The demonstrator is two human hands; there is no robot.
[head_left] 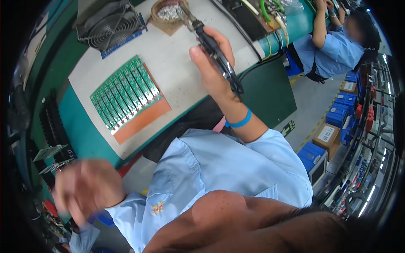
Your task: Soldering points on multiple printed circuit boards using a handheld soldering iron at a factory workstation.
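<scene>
My right hand [216, 78] is closed around the black handle of a soldering iron [211, 48]. The iron's metal end reaches to a round brown dish [157, 6] of silvery, crumbly material [169, 12]. My left hand [90, 187] is at the lower left, off the table edge and smeared by motion, so its fingers cannot be read. Nearest to it are green circuit boards [52, 154] standing in a black slotted rack [54, 118]. A row of narrow green circuit boards [125, 93] lies side by side on an orange-brown plate [143, 121] mid-table.
A fan with a round wire guard [110, 31] stands at the far left of the white work surface [185, 90]. Cables and a dark board [247, 17] lie at the far right. Beyond, another person in light blue [327, 55] works near blue bins [337, 114].
</scene>
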